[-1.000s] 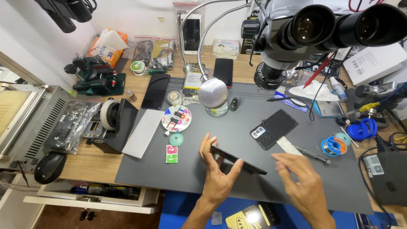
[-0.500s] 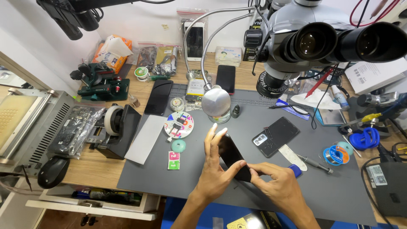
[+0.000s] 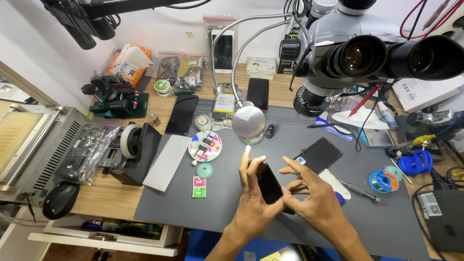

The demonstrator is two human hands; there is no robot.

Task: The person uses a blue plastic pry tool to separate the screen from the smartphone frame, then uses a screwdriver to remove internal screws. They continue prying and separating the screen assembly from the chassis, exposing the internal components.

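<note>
head view: just the one camera, looking down at a pretty cluttered repair desk [image 3: 111, 198] with a grey work mat [image 3: 232, 203] on it
phone: black smartphone [image 3: 268, 182], dark screen up, held tilted just above the mat near the front edge, right in the middle
left hand: left hand [image 3: 253, 200] cups the phone from the left, fingers [image 3: 246, 162] stretched up along its edge, thumb underneath
right hand: right hand [image 3: 314, 203] comes in from the right, thumb and forefinger pinched on the phone's lower right edge, other fingers spread apart
nearby: another dark phone [image 3: 319, 154] lies flat on the mat just behind the right hand, not touching
also: round parts dish [image 3: 205, 146] and small teal disc [image 3: 204, 170] to the left
up top: microscope [image 3: 357, 53] looms over the mat, gooseneck lamp [image 3: 248, 122] beside it
left side: tape dispenser [image 3: 137, 150] at the mat's edge
</note>
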